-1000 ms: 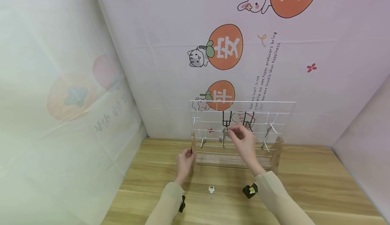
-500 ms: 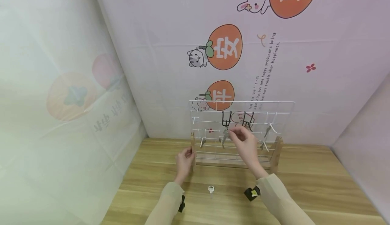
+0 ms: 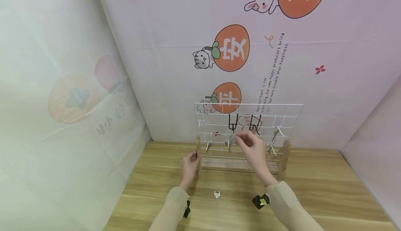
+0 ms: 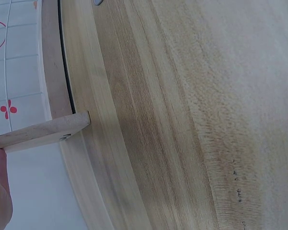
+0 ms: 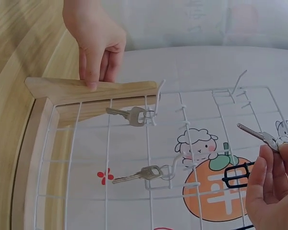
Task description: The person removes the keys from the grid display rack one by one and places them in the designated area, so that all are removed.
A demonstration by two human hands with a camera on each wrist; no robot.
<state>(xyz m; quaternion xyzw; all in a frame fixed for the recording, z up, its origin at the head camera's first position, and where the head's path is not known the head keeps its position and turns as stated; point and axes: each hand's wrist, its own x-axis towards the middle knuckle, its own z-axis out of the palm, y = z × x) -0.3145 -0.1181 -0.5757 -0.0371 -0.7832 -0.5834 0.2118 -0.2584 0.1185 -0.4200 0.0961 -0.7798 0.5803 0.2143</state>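
A white wire grid rack (image 3: 216,162) stands on the table between wooden end posts. My left hand (image 3: 189,168) holds the left wooden post (image 5: 129,89), its fingers on both sides of the edge in the right wrist view. My right hand (image 3: 253,147) pinches a silver key (image 5: 257,134) by its small ring, in front of the grid and just below a black hook (image 3: 233,122). In the right wrist view, that black hook (image 5: 236,176) is partly hidden by the fingers. Two other keys, one upper (image 5: 134,116) and one lower (image 5: 144,174), hang from white hooks.
Another key (image 3: 217,194) lies on the wooden table (image 3: 232,212) in front of the rack. More keys hang at the rack's right side, including one key (image 3: 276,133) on a white hook. A second black hook (image 3: 255,121) sits right of the first. A printed cloth (image 3: 175,85) stands behind.
My right hand, with the key, has shifted slightly right and down, and its forearm has drifted right. The left hand has stayed on the post.
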